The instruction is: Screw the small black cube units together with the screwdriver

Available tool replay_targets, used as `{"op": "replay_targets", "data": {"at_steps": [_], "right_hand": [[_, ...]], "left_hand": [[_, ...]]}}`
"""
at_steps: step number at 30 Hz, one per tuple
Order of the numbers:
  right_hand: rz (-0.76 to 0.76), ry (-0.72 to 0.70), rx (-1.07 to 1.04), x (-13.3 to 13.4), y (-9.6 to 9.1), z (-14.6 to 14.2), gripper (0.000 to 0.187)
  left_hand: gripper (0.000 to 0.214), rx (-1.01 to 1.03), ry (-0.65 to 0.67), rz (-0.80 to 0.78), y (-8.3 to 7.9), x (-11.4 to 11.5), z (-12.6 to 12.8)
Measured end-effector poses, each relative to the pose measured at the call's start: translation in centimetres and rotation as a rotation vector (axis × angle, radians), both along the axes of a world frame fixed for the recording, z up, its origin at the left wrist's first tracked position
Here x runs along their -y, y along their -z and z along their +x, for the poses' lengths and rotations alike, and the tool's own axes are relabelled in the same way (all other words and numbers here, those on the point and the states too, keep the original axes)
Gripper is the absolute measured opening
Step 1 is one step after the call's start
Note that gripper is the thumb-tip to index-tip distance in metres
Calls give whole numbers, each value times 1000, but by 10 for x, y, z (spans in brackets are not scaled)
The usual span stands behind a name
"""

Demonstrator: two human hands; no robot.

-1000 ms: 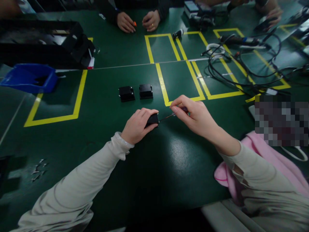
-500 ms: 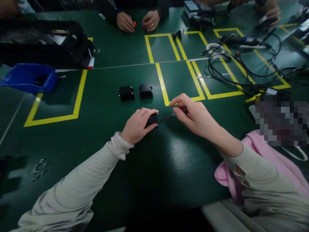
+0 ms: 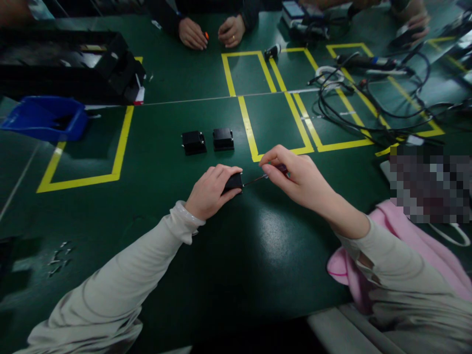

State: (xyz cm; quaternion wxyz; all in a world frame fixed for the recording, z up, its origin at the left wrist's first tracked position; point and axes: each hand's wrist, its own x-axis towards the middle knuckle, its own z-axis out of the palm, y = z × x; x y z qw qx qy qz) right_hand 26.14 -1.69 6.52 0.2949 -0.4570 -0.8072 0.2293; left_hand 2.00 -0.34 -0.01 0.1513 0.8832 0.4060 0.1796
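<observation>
My left hand (image 3: 210, 191) is closed round a small black box (image 3: 233, 182) and rests it on the green table; the fingers cover much of it. In my right hand (image 3: 295, 178) is a screwdriver (image 3: 281, 168) with a dark red handle, gripped between thumb and fingers. Its thin shaft points left, and the tip meets the box's right end at a small screw. Just beyond my hands stand two similar black boxes, one on the left (image 3: 193, 141) and one on the right (image 3: 223, 138), with silvery screws at their ends.
Loose screws (image 3: 59, 258) lie at the lower left. A blue bin (image 3: 46, 118) and a long black rack (image 3: 70, 64) stand at the left. Cables (image 3: 368, 123) coil at the right, behind a pink cloth (image 3: 394, 236). Across the table are another person's hands (image 3: 231, 32).
Almost nothing differs. My right hand shifts very slightly on the screwdriver, whose tip stays at the box; my left hand keeps its hold.
</observation>
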Motion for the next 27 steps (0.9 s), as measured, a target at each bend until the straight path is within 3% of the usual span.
{"op": "replay_targets", "data": {"at_steps": [27], "right_hand": [[-13, 28, -22, -1, 1, 0, 10]], "left_hand": [[42, 0, 0, 1, 0, 0, -1]]}}
